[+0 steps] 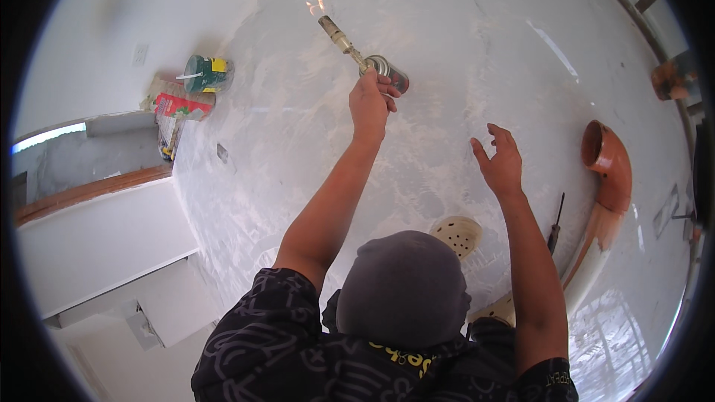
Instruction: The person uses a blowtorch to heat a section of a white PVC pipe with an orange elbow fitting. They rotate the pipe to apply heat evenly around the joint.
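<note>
My left hand is closed around the neck of a lit gas torch, where the brass burner joins its canister. Small orange flames rise from the nozzle, which points to the far left, away from me. Held out over the floor, my right hand is empty, its fingers apart and slightly bent. To its right lies an orange-brown pipe with an elbow end, its open mouth facing the far left. Whitish coating covers the nearer length of the pipe. A dark-handled screwdriver lies between my right forearm and the pipe.
A green bucket and a red and white bag stand by the left wall. The floor is grey with pale smears. A cream clog with holes shows beside the grey cap. Brownish items sit at the far right edge.
</note>
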A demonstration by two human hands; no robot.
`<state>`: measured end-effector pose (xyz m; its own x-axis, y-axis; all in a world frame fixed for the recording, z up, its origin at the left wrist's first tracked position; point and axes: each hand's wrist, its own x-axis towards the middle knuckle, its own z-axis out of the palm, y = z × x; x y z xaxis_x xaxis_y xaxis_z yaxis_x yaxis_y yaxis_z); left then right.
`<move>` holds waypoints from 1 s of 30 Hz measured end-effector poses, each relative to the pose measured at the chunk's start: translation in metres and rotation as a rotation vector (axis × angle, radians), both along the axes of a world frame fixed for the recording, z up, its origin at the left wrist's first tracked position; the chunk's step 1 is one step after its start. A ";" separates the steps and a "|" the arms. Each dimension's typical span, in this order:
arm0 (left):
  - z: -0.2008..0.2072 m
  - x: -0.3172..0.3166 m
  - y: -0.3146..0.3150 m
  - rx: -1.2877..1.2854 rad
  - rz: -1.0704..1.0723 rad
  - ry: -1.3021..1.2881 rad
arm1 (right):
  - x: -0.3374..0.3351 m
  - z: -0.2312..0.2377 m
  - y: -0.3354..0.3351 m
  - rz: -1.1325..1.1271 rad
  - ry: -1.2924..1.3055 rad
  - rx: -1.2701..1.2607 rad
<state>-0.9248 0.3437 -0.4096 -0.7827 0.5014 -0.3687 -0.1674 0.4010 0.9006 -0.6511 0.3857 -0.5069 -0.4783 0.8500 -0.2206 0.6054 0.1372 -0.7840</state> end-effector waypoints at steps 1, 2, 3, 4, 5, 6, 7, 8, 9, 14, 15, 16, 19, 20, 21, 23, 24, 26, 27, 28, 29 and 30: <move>0.000 0.000 0.000 0.009 -0.005 0.006 | -0.001 0.001 0.000 -0.001 0.000 -0.009; 0.000 0.001 0.000 0.008 -0.006 0.007 | -0.003 0.002 0.000 -0.006 0.001 -0.030; 0.000 0.001 0.000 0.007 -0.009 0.009 | -0.004 0.003 0.001 -0.003 0.007 -0.022; 0.000 0.002 0.000 0.007 -0.012 0.011 | -0.005 0.004 0.002 -0.004 0.013 -0.026; 0.001 0.004 0.001 0.007 -0.011 0.008 | -0.006 0.005 0.003 -0.007 0.023 -0.045; 0.001 0.005 0.002 0.008 -0.011 0.005 | -0.006 0.006 0.004 -0.003 0.013 -0.036; 0.002 0.007 0.003 0.008 -0.010 0.003 | -0.005 0.007 0.005 -0.001 0.006 -0.042; 0.003 0.009 0.004 -0.005 -0.009 0.004 | -0.004 0.007 0.006 0.005 0.010 -0.055; 0.003 0.010 0.006 -0.019 -0.008 0.006 | -0.003 0.007 0.007 0.006 -0.001 -0.051; 0.004 0.015 0.013 -0.092 -0.006 0.006 | -0.002 0.001 0.008 -0.023 0.011 0.018; 0.003 0.016 0.015 -0.104 -0.013 0.041 | -0.002 0.000 0.009 -0.010 0.018 0.053; 0.001 0.018 0.018 -0.115 -0.019 0.076 | -0.002 -0.001 0.010 -0.006 0.009 0.055; -0.003 0.032 0.028 -0.117 -0.069 0.100 | 0.000 0.004 0.017 0.002 -0.009 -0.047; -0.004 0.040 0.033 -0.102 -0.107 0.116 | 0.001 0.007 0.020 -0.001 0.000 -0.099; -0.005 0.051 0.036 -0.106 -0.134 0.146 | 0.002 0.011 0.022 -0.003 0.010 -0.151; -0.003 0.082 0.043 -0.153 -0.187 0.179 | 0.005 0.018 0.027 -0.004 0.088 -0.156; -0.001 0.102 0.049 -0.171 -0.243 0.191 | 0.010 0.019 0.030 -0.019 0.097 -0.161; -0.002 0.155 0.063 -0.195 -0.404 0.176 | 0.028 0.012 0.034 -0.109 0.210 -0.117; -0.003 0.188 0.071 -0.222 -0.443 0.158 | 0.045 0.005 0.036 -0.133 0.314 -0.089; -0.002 0.224 0.077 -0.197 -0.489 0.142 | 0.063 -0.002 0.037 -0.188 0.357 -0.045; -0.009 0.269 0.085 -0.215 -0.591 0.082 | 0.101 -0.016 0.039 -0.216 0.310 -0.063; -0.014 0.317 0.090 -0.230 -0.665 0.085 | 0.140 -0.027 0.038 -0.321 0.327 -0.086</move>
<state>-0.6080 0.4333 -0.4240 -0.3685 0.8001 -0.4734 0.2465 0.5751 0.7800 -0.5115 0.4242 -0.5341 -0.2504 0.9516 -0.1783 0.3254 -0.0907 -0.9412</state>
